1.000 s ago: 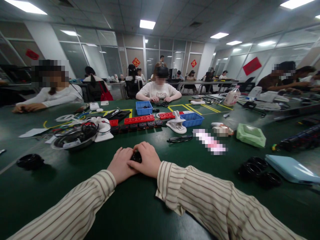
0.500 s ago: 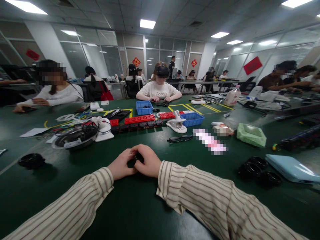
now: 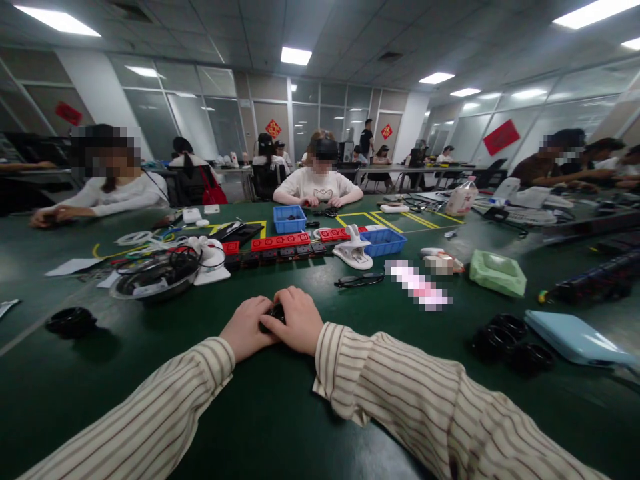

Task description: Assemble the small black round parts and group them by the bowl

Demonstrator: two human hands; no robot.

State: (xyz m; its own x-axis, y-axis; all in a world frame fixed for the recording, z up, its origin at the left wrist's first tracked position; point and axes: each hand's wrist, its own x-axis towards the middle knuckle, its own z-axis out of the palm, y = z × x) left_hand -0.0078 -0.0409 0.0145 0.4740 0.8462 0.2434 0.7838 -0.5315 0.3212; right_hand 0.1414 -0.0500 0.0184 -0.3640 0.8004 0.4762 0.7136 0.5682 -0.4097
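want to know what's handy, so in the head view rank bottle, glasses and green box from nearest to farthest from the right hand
1. Glasses: nearest, ahead and to the right of the right hand.
2. Green box: well over to the right.
3. Bottle: farthest, ahead-right, beyond the green box.

Cream sleeves (image 3: 400, 373) carry thin brown stripes. The small held object (image 3: 275, 312) is black, like the rings (image 3: 493, 339) on the dark green desk (image 3: 280, 420). Two bins (image 3: 384, 243) are blue, the flat case (image 3: 577, 337) pale blue, a box (image 3: 499, 273) pale green, the desk lines (image 3: 419, 221) yellow.
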